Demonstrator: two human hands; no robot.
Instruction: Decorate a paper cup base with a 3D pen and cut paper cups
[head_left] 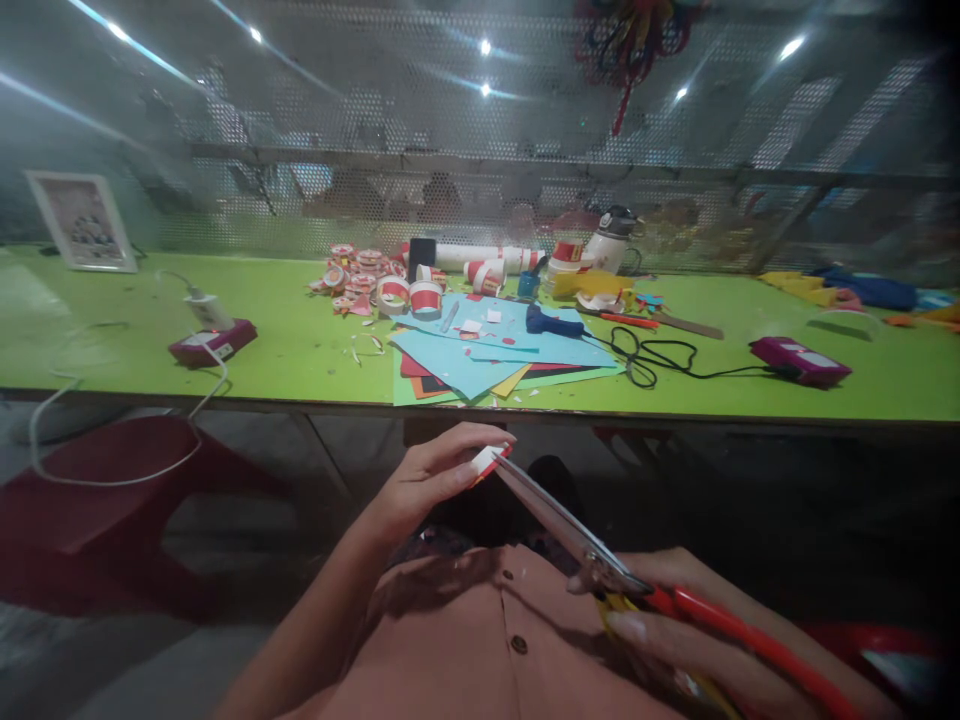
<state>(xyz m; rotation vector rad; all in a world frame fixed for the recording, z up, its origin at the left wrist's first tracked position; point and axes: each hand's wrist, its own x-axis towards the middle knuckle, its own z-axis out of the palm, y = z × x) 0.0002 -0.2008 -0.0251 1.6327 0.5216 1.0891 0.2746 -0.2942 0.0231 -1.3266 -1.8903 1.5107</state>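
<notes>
My left hand (431,475) pinches a small white piece of paper or card (487,460) with a red edge, in front of the table's near edge. Red-handled scissors (555,520) are gripped in my right hand (675,630) at the lower right. Their long blades point up and left, with the tips at the white piece. How far apart the blades are is hard to tell. Part of my right hand is covered by the handles. Beyond both hands, light blue sheets (480,370) lie on the green table (330,380), with a dark blue glue gun (555,322) on them.
Cut red-and-white paper cups (426,298) stand behind the sheets, near a pile of round pieces (360,272). A black cord (675,365) runs to a purple power strip (801,362); another purple strip (214,342) sits at left. A dark red stool (112,500) is below.
</notes>
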